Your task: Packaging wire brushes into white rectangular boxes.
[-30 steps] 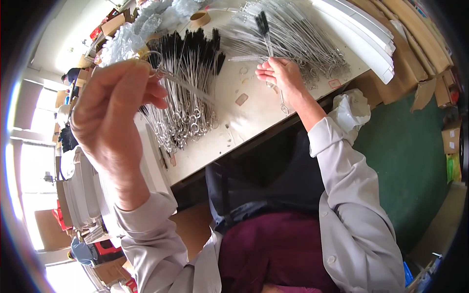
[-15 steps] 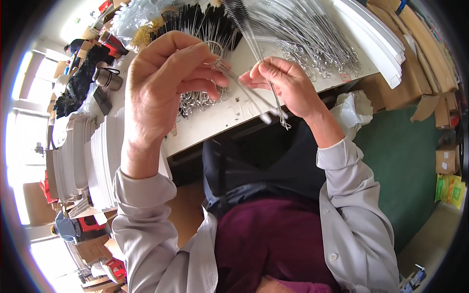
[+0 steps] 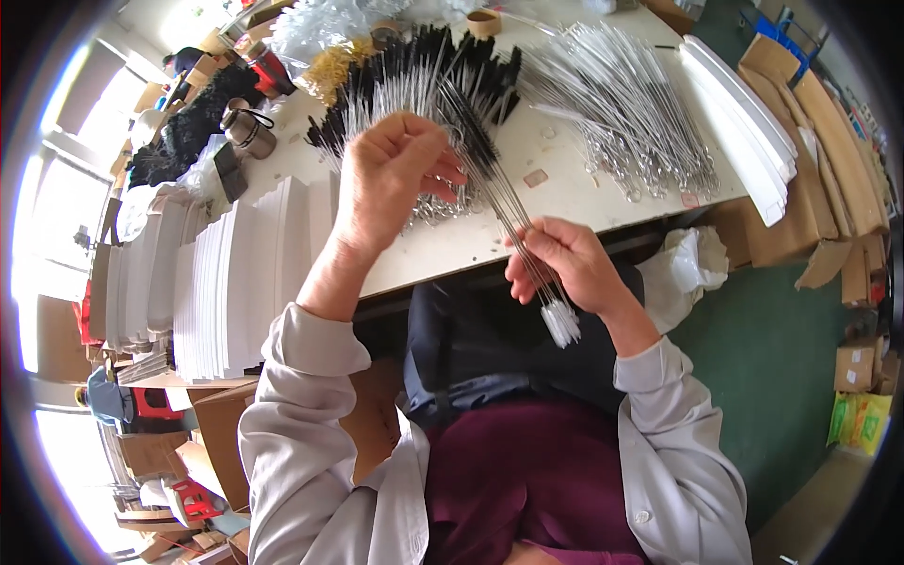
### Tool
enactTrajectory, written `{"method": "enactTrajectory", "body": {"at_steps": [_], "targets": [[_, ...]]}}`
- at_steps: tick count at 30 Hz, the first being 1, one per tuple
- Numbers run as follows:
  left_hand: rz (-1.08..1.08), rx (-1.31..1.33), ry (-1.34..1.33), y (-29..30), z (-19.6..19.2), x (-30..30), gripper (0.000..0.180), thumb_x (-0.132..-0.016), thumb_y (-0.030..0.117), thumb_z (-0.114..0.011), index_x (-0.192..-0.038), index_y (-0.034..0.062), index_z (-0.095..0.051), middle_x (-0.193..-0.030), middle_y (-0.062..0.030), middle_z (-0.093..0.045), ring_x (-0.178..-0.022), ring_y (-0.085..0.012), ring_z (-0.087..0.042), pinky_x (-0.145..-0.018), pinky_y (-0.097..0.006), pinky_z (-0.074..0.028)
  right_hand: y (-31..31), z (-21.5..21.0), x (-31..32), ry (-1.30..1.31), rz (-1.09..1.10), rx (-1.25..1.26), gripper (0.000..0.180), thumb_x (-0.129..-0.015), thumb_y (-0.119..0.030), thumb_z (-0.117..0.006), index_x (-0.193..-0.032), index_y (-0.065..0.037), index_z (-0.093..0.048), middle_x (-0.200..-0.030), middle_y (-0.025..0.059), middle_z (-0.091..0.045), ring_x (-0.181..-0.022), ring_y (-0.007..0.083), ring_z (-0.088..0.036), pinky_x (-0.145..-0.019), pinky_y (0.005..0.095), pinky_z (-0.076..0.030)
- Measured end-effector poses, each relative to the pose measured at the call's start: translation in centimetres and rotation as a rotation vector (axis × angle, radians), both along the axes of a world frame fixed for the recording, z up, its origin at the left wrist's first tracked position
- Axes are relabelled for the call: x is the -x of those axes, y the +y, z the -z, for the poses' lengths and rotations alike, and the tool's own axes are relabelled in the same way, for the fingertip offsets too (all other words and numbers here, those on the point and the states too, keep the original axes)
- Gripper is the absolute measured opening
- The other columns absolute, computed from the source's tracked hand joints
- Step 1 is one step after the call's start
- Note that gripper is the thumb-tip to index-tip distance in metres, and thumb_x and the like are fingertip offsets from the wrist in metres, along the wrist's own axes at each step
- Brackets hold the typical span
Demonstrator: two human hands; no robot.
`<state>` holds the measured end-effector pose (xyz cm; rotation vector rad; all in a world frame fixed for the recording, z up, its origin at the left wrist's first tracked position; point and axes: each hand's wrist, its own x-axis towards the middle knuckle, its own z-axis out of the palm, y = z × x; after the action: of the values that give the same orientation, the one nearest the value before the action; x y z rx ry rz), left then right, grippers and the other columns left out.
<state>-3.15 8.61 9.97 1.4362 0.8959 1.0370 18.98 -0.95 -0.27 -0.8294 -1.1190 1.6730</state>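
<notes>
My right hand [image 3: 576, 262] is closed around a slim bundle of wire brushes [image 3: 509, 209], held at a slant above the table's front edge. Black bristles are at the bundle's upper end, and a white bristle tuft [image 3: 561, 324] sticks out below my fingers. Beside the upper part of the bundle, my left hand [image 3: 388, 169] is raised with thumb and forefinger pinched together; what lies in the pinch is hidden. Behind it lies a heap of black-bristled wire brushes [image 3: 492, 77] with ringed ends toward me. Farther right is a pile of pale-bristled wire brushes [image 3: 633, 105], their looped ends also nearest me.
The white table [image 3: 556, 193] carries a tape roll [image 3: 484, 23] at the back and white strips [image 3: 744, 127] at its right edge. Stacked white card [image 3: 217, 292] stands left, near a metal flask [image 3: 249, 134]. Cardboard [image 3: 800, 188] and a plastic bag [image 3: 695, 259] are on the right.
My right hand has come lower, and white bristles now show below it. My left hand has shifted right and farther down; the rings and white-tipped wires seen at its fingers no longer show there.
</notes>
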Motion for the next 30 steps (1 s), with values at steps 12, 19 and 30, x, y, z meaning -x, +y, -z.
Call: {"method": "enactTrajectory", "body": {"at_steps": [12,19,30], "targets": [[-0.101,-0.071,0.064,0.8,4.6,1.5,0.016,-0.102,0.011,-0.061,-0.102,-0.0048,-0.066,-0.089,-0.0108,-0.071,-0.078,-0.0166,-0.072,-0.066,-0.03,-0.061,-2.4,1.8,0.5,-0.169,0.075,0.066,0.03,-0.112,-0.022,-0.049,-0.116,0.002,-0.066,-0.075,0.003,-0.063,-0.057,0.0075,-0.056,-0.051,0.0223,-0.047],[-0.149,-0.098,0.119,0.3,6.1,2.0,0.013,-0.1,0.009,-0.066,-0.1,-0.004,-0.068,-0.085,-0.0064,-0.07,-0.074,-0.0115,-0.069,-0.066,-0.027,-0.059,-3.0,2.8,0.7,-0.202,0.101,0.005,0.029,-0.112,-0.022,-0.05,-0.115,0.0,-0.069,-0.07,-0.0013,-0.056,-0.054,0.0039,-0.045,-0.048,0.0206,-0.039],[-0.132,-0.429,0.385,0.1,5.9,2.0,0.059,-0.104,0.049,-0.061,-0.134,-0.0022,-0.062,-0.11,-0.0182,-0.073,-0.105,-0.0188,-0.068,-0.093,-0.035,-0.054,-3.2,2.9,0.1,-0.287,-0.01,0.135,0.036,-0.111,-0.031,-0.051,-0.112,0.001,-0.067,-0.066,-0.0039,-0.048,-0.051,0.0027,-0.039,-0.045,0.0197,-0.033]]}}
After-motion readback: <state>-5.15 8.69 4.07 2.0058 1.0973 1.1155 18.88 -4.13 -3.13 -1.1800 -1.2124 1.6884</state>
